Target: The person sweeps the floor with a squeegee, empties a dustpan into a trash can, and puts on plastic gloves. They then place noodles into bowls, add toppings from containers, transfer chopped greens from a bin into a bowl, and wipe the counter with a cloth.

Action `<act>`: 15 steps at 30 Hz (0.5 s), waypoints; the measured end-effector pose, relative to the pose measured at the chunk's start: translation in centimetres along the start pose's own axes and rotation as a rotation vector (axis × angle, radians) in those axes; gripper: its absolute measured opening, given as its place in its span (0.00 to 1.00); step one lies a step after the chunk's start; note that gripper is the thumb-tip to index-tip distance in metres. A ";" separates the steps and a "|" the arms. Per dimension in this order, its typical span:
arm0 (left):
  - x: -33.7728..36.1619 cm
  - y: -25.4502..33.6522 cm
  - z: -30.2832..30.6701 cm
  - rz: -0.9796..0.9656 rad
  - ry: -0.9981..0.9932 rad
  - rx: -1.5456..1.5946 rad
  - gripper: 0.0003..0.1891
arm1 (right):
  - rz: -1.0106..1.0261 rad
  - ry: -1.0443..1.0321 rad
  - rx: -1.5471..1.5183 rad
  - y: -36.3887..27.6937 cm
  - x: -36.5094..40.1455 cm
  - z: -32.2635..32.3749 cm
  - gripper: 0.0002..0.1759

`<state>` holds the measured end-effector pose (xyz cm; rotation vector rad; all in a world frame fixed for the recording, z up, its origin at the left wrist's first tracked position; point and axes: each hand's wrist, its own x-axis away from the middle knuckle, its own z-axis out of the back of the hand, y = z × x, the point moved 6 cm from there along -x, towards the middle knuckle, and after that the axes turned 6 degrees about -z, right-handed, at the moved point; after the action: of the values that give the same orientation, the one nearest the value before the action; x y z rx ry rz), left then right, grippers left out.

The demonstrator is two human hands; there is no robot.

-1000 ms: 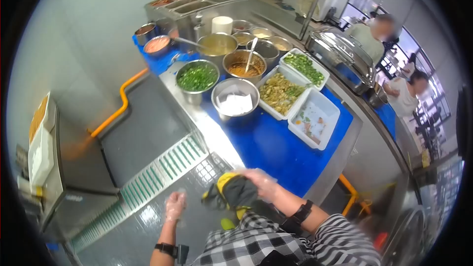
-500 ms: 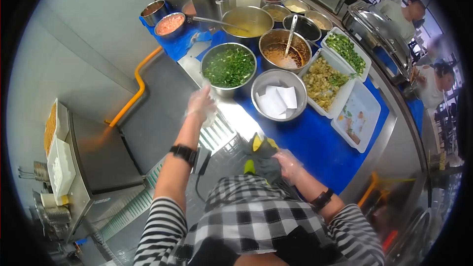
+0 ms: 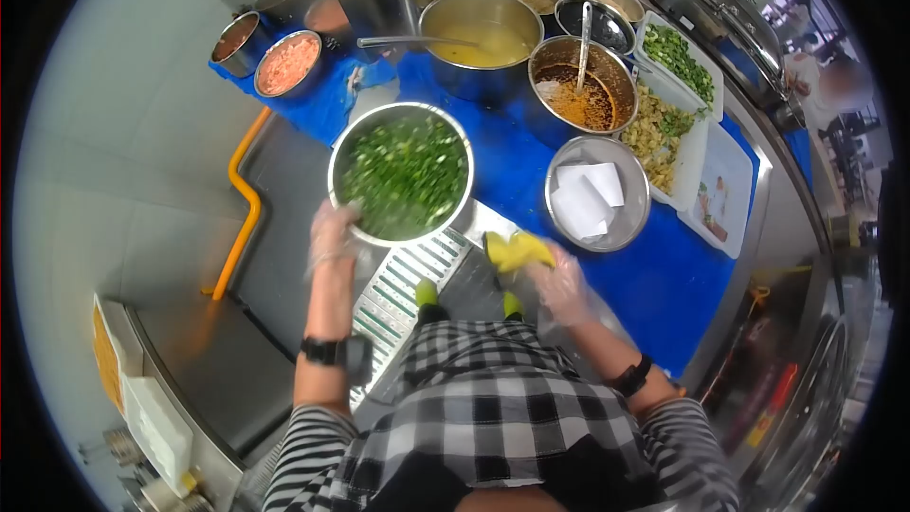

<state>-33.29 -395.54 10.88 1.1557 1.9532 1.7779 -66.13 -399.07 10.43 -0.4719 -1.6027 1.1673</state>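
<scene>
My left hand (image 3: 333, 239), in a clear plastic glove, grips the near-left rim of a steel bowl of chopped green onions (image 3: 403, 171). The thumb lies over the rim; the other fingers are hidden below it. The bowl sits out past the near edge of the blue counter, over the floor grate. My right hand (image 3: 561, 286), gloved too, is closed on a crumpled yellow cloth (image 3: 517, 251), just below and right of the bowl. Right of that stands a steel bowl with white paper slips (image 3: 583, 204).
Behind are a pot of yellowish broth (image 3: 483, 33) with a ladle, and a pot of dark red sauce (image 3: 583, 95) with a spoon. White tubs of chopped vegetables (image 3: 664, 137) line the right. An orange pipe (image 3: 248, 199) runs down the left. Blurred people are beyond the counter.
My left hand has taken hold of the green onion bowl and drawn it left and toward me. My right hand has risen with the yellow cloth. The view has shifted.
</scene>
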 end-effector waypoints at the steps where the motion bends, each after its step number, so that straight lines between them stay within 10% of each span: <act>1: -0.7 0.2 2.8 0.020 -0.021 0.020 0.15 | -0.058 0.120 -0.018 -1.7 -0.9 -0.7 0.21; 4: -0.3 3.4 8.0 0.018 0.004 -0.012 0.18 | 0.614 0.599 0.709 -9.6 -4.5 -2.8 0.19; 12: 2.5 6.8 18.7 0.044 0.163 -0.016 0.27 | 0.089 0.921 0.838 -9.8 -23.3 -2.0 0.19; 15: 1.7 6.6 21.6 0.054 0.153 -0.036 0.28 | 0.210 0.489 0.814 -5.6 -24.1 -9.1 0.18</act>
<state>-17.67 -379.26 12.77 1.1013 1.9812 1.9742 -47.62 -416.15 2.73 -0.3442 -0.5868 1.5911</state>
